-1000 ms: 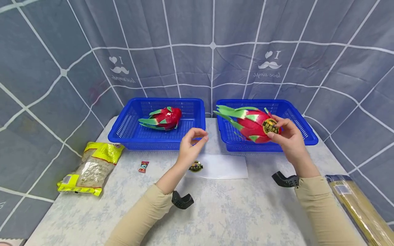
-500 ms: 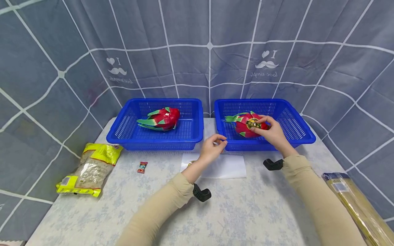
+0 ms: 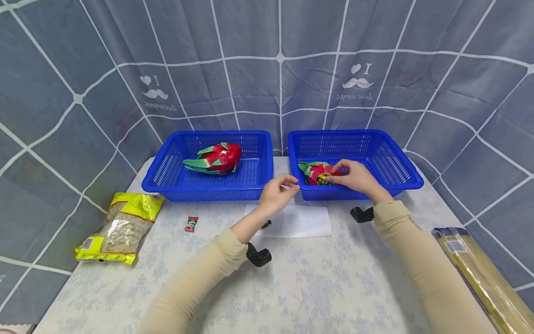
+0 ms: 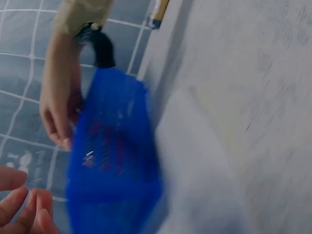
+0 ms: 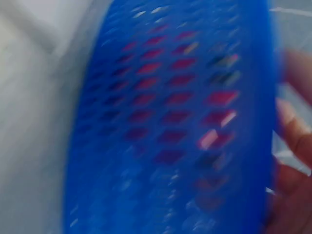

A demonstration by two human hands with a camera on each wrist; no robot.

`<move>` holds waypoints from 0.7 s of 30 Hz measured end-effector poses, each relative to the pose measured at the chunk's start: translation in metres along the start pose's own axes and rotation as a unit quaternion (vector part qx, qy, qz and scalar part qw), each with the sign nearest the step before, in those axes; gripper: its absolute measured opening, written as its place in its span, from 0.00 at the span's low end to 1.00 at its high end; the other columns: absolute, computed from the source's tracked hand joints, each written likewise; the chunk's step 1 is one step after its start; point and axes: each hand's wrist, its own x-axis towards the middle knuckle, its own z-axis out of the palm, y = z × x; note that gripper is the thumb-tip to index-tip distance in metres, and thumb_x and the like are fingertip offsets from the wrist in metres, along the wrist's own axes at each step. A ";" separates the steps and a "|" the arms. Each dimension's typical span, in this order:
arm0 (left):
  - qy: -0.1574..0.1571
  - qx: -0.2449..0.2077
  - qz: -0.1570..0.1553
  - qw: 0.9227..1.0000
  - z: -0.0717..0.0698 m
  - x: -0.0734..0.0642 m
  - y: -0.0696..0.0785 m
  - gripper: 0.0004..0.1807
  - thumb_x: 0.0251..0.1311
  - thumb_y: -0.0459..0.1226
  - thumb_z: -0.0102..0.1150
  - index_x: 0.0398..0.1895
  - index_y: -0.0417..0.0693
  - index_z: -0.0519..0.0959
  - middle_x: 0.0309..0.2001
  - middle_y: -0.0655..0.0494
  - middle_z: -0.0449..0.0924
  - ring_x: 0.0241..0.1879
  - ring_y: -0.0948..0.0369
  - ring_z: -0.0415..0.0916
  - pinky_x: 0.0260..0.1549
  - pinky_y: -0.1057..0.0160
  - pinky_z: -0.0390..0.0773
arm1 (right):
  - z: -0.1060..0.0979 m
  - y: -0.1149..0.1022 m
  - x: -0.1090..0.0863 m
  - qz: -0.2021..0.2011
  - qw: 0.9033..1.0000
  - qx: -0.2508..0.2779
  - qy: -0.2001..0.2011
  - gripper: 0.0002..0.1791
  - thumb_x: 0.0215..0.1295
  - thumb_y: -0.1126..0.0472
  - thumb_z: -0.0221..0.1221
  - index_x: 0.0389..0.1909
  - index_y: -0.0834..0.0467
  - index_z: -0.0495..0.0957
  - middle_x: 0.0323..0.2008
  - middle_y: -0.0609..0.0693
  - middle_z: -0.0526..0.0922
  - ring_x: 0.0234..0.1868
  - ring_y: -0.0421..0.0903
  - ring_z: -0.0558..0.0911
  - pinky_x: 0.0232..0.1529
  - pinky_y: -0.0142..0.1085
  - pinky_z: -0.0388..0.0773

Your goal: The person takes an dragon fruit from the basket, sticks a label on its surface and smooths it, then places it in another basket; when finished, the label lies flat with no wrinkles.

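A pink-red dragon fruit (image 3: 313,174) with green leafy tips lies low in the right blue basket (image 3: 398,181), close behind its front wall. My right hand (image 3: 354,176) reaches over that wall and holds the fruit by its rounded end, thumb beside a black-and-gold sticker (image 3: 324,179). The right wrist view shows red fruit (image 5: 178,97) through the basket's holes. My left hand (image 3: 278,192) hovers by the basket's front left corner, fingers loosely bent with nothing between them. In the left wrist view its fingertips (image 4: 17,204) stand apart from the basket wall (image 4: 114,156).
Another dragon fruit (image 3: 221,157) lies in the left blue basket (image 3: 208,191). White paper (image 3: 306,222) with a round sticker (image 3: 266,224) lies in front. A small candy packet (image 3: 191,224) and a yellow bag (image 3: 121,227) are at left, a long wrapped package (image 3: 479,273) at right.
My right hand has lowered the dragon fruit into the right basket and shifted it left towards the front wall. My left hand moved right to the basket's corner, then slightly back left.
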 end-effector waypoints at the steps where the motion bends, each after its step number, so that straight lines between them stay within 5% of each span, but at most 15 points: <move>1: -0.003 0.002 0.008 1.000 -0.012 0.002 0.005 0.11 0.59 0.35 0.59 0.44 0.41 0.79 0.37 0.50 0.81 0.32 0.58 0.76 0.33 0.66 0.75 | 0.000 -0.007 0.000 0.001 1.000 -0.004 0.017 0.19 0.60 0.49 0.63 0.42 0.61 0.76 0.52 0.62 0.75 0.53 0.60 0.76 0.48 0.52 0.74; 6: 0.004 0.000 0.041 0.999 -0.078 0.021 0.033 0.12 0.60 0.34 0.59 0.46 0.39 0.77 0.40 0.46 0.80 0.37 0.55 0.78 0.37 0.63 0.76 | 0.010 -0.051 -0.001 -0.027 0.992 0.054 0.112 0.17 0.63 0.49 0.59 0.42 0.60 0.77 0.47 0.57 0.80 0.47 0.54 0.80 0.43 0.46 0.76; 11: 0.050 0.004 0.067 0.996 -0.134 0.046 0.055 0.14 0.61 0.36 0.59 0.48 0.39 0.76 0.40 0.46 0.80 0.40 0.57 0.76 0.41 0.63 0.73 | 0.035 -0.088 -0.004 -0.080 0.971 0.188 0.120 0.16 0.63 0.54 0.61 0.41 0.64 0.77 0.41 0.57 0.81 0.40 0.54 0.81 0.37 0.33 0.76; 16: 0.070 -0.025 0.084 0.994 -0.159 0.063 0.051 0.15 0.61 0.38 0.59 0.50 0.43 0.76 0.38 0.51 0.80 0.39 0.59 0.75 0.40 0.62 0.72 | 0.072 -0.107 -0.009 -0.078 0.947 0.295 0.099 0.13 0.63 0.61 0.60 0.41 0.68 0.76 0.40 0.61 0.81 0.39 0.52 0.83 0.39 0.35 0.80; 21: 0.086 -0.041 0.065 0.993 -0.168 0.073 0.023 0.16 0.61 0.37 0.59 0.51 0.45 0.75 0.39 0.52 0.80 0.39 0.58 0.76 0.42 0.57 0.72 | 0.108 -0.111 -0.009 -0.034 0.941 0.321 0.097 0.12 0.64 0.62 0.58 0.43 0.67 0.75 0.42 0.61 0.80 0.39 0.52 0.83 0.40 0.39 0.80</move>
